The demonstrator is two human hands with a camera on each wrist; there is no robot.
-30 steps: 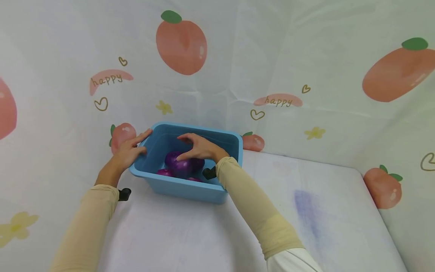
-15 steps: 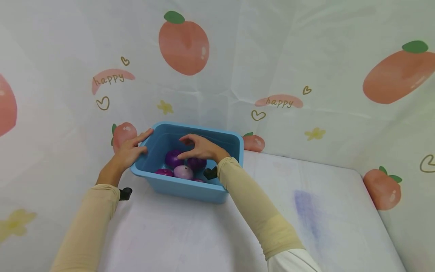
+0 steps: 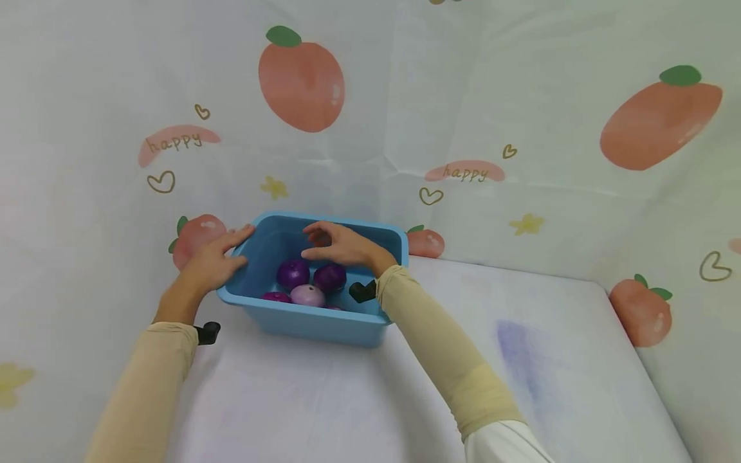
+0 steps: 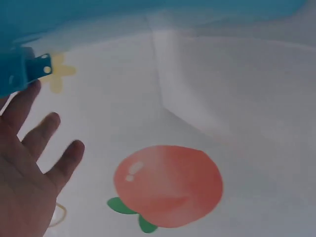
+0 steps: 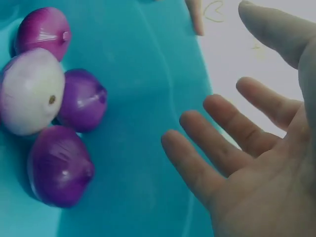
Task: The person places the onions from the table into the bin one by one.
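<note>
A blue plastic bin [image 3: 324, 325] holds several onions. In the head view, a dark purple onion [image 3: 292, 274] and another purple onion [image 3: 330, 278] lie behind a pale onion [image 3: 307, 296]. A magenta onion [image 5: 43, 33] shows in the right wrist view. My right hand [image 3: 344, 246] hovers inside the bin above the onions, fingers loosely bent, holding nothing. In the right wrist view its fingers are spread and apart from them. My left hand [image 3: 211, 262] rests on the bin's left rim. Its fingers [image 4: 66, 160] are extended and spread along the outside.
The bin stands on a white cloth-covered surface [image 3: 278, 392], close to a white backdrop [image 3: 370, 96] printed with peaches. A bluish stain [image 3: 518, 350] marks the cloth on the right. Dark wrist cameras stick out beside both wrists.
A blurred purple onion beneath my right hand one second ago no longer covers the pale onion, which now shows. My right hand has risen slightly. The left hand stays at the rim.
</note>
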